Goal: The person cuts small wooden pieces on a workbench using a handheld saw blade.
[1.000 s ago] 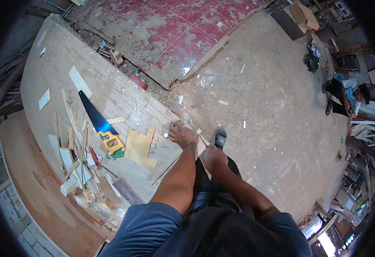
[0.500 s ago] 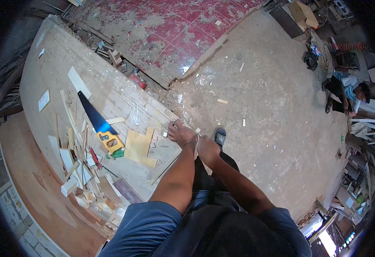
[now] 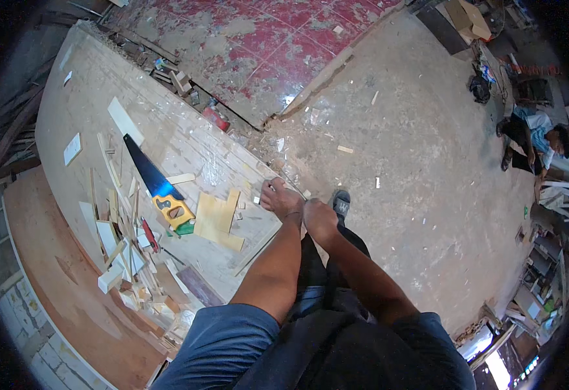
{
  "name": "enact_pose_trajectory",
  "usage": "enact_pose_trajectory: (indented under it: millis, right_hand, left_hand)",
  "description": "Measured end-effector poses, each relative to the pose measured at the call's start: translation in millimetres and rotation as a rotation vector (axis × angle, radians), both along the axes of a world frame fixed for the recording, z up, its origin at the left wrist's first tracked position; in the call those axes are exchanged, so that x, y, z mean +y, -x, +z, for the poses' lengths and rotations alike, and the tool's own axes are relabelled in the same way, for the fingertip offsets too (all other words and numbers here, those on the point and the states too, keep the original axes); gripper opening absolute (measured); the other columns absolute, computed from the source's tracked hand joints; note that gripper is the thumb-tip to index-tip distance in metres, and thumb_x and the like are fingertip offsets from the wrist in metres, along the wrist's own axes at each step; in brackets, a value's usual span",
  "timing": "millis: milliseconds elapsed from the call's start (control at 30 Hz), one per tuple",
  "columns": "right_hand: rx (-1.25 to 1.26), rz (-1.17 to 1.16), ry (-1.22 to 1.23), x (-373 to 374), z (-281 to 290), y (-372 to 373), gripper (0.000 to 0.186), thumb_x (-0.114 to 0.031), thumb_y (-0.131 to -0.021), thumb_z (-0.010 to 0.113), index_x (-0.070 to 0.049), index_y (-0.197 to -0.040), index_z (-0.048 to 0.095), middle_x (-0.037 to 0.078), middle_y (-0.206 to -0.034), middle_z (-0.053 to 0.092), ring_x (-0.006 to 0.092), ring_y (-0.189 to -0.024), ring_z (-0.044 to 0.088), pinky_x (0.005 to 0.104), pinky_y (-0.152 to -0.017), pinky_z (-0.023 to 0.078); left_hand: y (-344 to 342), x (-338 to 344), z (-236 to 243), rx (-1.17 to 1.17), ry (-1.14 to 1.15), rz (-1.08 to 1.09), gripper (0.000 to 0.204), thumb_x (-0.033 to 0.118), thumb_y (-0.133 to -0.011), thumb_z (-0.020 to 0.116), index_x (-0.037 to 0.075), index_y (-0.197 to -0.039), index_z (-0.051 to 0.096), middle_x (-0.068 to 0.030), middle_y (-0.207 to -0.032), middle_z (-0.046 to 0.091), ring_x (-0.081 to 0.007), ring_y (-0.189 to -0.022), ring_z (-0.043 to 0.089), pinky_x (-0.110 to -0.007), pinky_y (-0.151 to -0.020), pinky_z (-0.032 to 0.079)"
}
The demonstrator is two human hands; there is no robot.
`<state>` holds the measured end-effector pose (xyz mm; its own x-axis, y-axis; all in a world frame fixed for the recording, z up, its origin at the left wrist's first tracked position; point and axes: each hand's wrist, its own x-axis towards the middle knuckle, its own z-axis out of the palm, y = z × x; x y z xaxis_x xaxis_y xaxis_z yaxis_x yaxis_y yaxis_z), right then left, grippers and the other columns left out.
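Observation:
At the near right edge of the wooden worktable [image 3: 213,146], my left hand [image 3: 280,199] rests on the top with its fingers curled; whatever they pinch is hidden. Close beside it, just off the edge, my right hand [image 3: 320,220] is closed in a fist, and what it grips cannot be made out. A tiny pale wood block [image 3: 256,200] lies by my left fingertips. Left of the hands are flat pale wood pieces [image 3: 214,220], and beyond them a handsaw [image 3: 157,185] with a yellow handle and dark blade.
Wood offcuts [image 3: 128,260] and a red-handled tool [image 3: 148,235] clutter the table's left side. A brown panel [image 3: 70,286] stands further left. Scraps dot the concrete floor [image 3: 421,182]; red tiles [image 3: 284,55] lie ahead. Another person [image 3: 534,140] sits at the far right.
My right hand has moved slightly forward, closer to the table edge, still in a fist. My left hand keeps its place on the table. The whole view has shifted a little.

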<state>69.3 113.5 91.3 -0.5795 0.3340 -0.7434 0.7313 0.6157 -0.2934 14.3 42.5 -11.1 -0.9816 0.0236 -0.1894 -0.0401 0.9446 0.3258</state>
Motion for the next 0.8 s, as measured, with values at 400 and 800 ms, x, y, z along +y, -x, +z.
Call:
enact_pose_trajectory:
  millis: [400, 800]
  right_hand:
    - [0.010, -0.157, -0.042, -7.9, -26.5, -13.0, 0.024, -0.018, -0.087, 0.054, 0.002, -0.094, 0.064, 0.023, -0.091, 0.069, 0.0377, -0.085, 0.070, 0.0452, -0.073, 0.057]
    - [0.035, -0.042, 0.038, -8.9, 1.8, -26.1, 0.022, -0.013, -0.090, 0.047, 0.004, -0.098, 0.058, 0.026, -0.092, 0.068, 0.0382, -0.086, 0.069, 0.0460, -0.074, 0.056]
  left_hand:
    - [2.9, 9.3, 4.4, 0.029, -0.021, 0.020, 0.031, 0.008, -0.076, 0.058, 0.018, -0.105, 0.054, -0.0112, -0.127, 0.041, -0.0331, -0.120, 0.037, -0.048, -0.101, 0.024]
    - [2.9, -4.8, 3.1, 0.106, 0.044, 0.015, 0.032, 0.008, -0.075, 0.060, 0.018, -0.105, 0.053, -0.0123, -0.128, 0.040, -0.0336, -0.122, 0.037, -0.048, -0.100, 0.025]
